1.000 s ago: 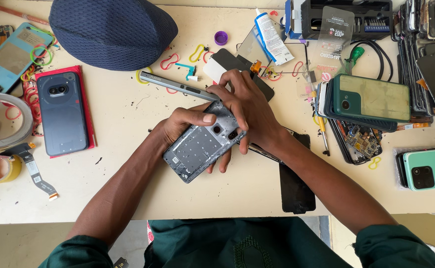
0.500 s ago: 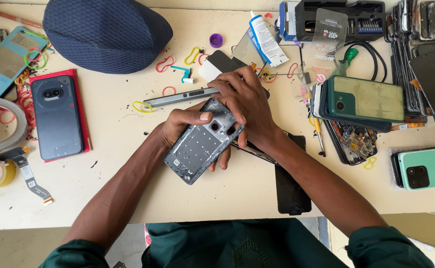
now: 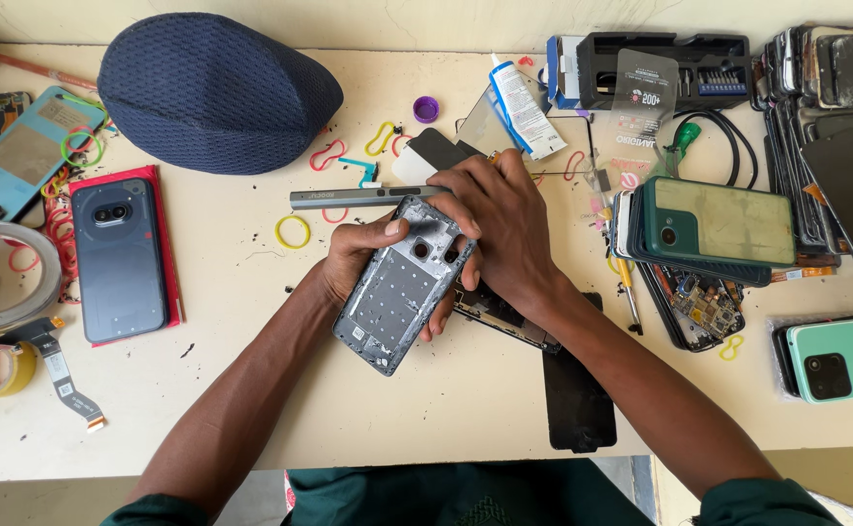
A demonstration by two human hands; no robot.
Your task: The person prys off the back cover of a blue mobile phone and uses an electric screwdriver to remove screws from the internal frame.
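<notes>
We hold a grey phone frame (image 3: pixel 399 290) over the middle of the worktop (image 3: pixel 251 390), tilted so that its camera end points up and to the right. Our left hand (image 3: pixel 363 255) supports it from the left: the thumb lies across the upper left corner, and the other fingers are wrapped beneath, their tips showing at the frame's right edge. Our right hand (image 3: pixel 504 229) covers the upper right corner from above, with its fingers (image 3: pixel 458 200) curled down over the top edge and closed against the metal. Both hands are therefore closed on the frame, which sits between them with its open inner side facing us.

Just above the frame a grey bar-shaped tool (image 3: pixel 349 197) lies flat on the worktop, next to the right fingertips. A dark phone part (image 3: pixel 504 319) lies under the right wrist, and a black screen panel (image 3: pixel 579 390) lies below it.

To the left we see a dark blue phone (image 3: pixel 118 258) on a red case, and a blue cap (image 3: pixel 217 93) above it. To the right lie a green phone (image 3: pixel 719 226) on a stack, and a mint phone (image 3: pixel 840 356).
</notes>
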